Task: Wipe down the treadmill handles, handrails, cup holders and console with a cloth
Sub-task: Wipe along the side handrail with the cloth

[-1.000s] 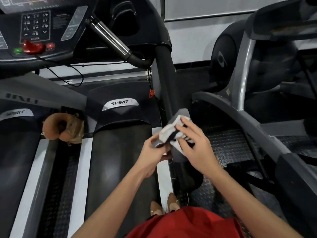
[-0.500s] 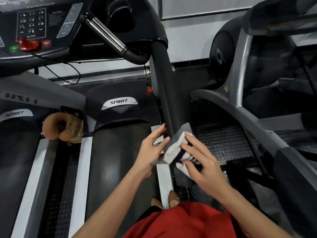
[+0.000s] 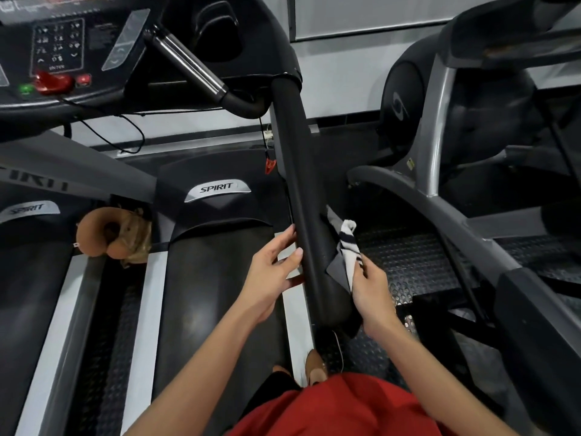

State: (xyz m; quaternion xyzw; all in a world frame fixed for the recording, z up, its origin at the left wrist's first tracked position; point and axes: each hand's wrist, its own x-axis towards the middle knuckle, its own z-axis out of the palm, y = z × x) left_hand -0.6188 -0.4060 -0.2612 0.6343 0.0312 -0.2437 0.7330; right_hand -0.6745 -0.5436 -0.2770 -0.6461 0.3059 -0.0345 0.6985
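Cloth [image 3: 348, 247], bunched and soft, white with dark stripes and a flat grey layer beneath, lies against the right side of the handrail [image 3: 300, 196], near its lower end. The right hand [image 3: 372, 286] grips the cloth's lower part, fingers curled round the fabric, wrist bent inward toward the rail. The forearm runs up from the lower right. The left hand [image 3: 272, 272] is on the other side of the rail, fingers nearly straight and held together, their tips touching the rail's left edge; it holds nothing. Its forearm rises from the bottom centre.

The handrail is a thick, rounded bar with a matt black covering. It slopes down from the console [image 3: 63, 48] to a blunt end between the two hands. The console is dark plastic with a grid of small keys, a green button and a glossy red safety key [image 3: 52, 81]. A shiny chrome handle [image 3: 188, 64] angles out of it and ends in a black elbow. A deep black cup holder [image 3: 217, 28] sits beside that.

Below the left hand lies the dull black belt [image 3: 213, 294], edged with pale side strips. A tan, plush neck pillow [image 3: 105, 231] rests between this treadmill and the one to the left. Studded black rubber matting [image 3: 408, 262] covers the floor to the right, under a grey metal machine frame [image 3: 440, 127].
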